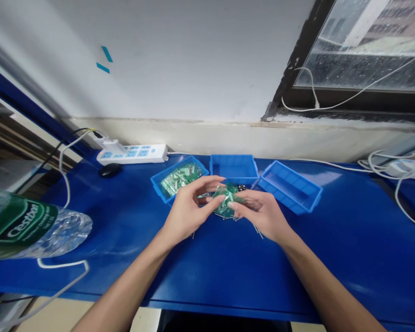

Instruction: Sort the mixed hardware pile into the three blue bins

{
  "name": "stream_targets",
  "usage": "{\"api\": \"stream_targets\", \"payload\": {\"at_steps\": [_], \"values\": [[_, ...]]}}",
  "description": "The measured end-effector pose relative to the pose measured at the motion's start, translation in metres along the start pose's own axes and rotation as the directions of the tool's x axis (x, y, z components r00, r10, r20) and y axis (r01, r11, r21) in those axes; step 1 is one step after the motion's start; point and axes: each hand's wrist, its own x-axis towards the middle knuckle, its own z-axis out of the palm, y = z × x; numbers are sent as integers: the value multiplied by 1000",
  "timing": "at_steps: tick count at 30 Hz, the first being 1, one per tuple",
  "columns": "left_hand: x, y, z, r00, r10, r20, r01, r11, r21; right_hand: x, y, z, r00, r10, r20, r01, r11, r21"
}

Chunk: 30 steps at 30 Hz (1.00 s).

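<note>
Between my two hands is a small clear plastic packet with green contents (224,202). My left hand (190,207) pinches its left side with thumb and fingers. My right hand (262,213) closes on its right side, thumb on top. Under and around the packet lie loose screws (258,230), partly hidden by my hands. Just beyond my left hand stands a blue bin (155,185), holding many green and silvery packets (181,177). A second blue bin (233,177) is straight behind the packet. A third blue bin (299,203) sits angled beyond my right hand.
A power strip (148,153) lies along the wall, with a black mouse-like object (109,170) before it. A large water bottle (31,223) lies at the left. White cables (376,159) run along the back and right of the blue table (207,272).
</note>
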Motion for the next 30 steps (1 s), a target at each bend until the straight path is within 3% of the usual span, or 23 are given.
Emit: {"api": "stream_targets", "payload": {"at_steps": [3, 6, 10, 12, 15, 18, 20, 22, 24, 26, 28, 30], "values": [[0, -1, -1, 999, -16, 30, 14, 998, 56, 1, 1, -1, 999, -8, -49, 9, 1000, 14], [0, -1, -7, 993, 112, -45, -98, 968, 233, 2, 2, 1, 998, 9, -68, -8, 1000, 26], [2, -2, -29, 903, 407, -137, -237, 739, 631, 4, 1, 1, 990, 2, -139, 2, 1000, 29], [4, -6, -44, 877, 449, -172, -178, 636, 751, 4, 1, -1, 988, -5, -153, 8, 1000, 20], [5, -14, -62, 922, 318, -221, 48, 474, 879, 4, 0, -4, 989, 3, -148, 1, 1000, 26], [6, -18, -68, 938, 245, -247, 126, 421, 898, 4, 0, -4, 991, 13, -133, -8, 999, 35], [7, -17, -64, 924, 298, -239, 93, 432, 897, 4, 0, -3, 992, 16, -128, -11, 999, 40], [8, -15, -57, 923, 359, -140, -48, 467, 883, 3, 0, -2, 992, 18, -127, -12, 999, 41], [8, -13, -49, 933, 346, 95, -273, 513, 814, 3, 0, -2, 992, 18, -128, -13, 999, 40], [6, -15, -41, 903, 244, 354, -430, 554, 713, 3, 1, -3, 992, 13, -126, -7, 999, 46], [4, -19, -35, 863, 137, 487, -470, 571, 673, 3, 2, -4, 993, 4, -120, 2, 999, 49], [2, -23, -30, 857, 80, 509, -459, 568, 684, 3, 2, -5, 993, -1, -115, 7, 999, 47]]}}
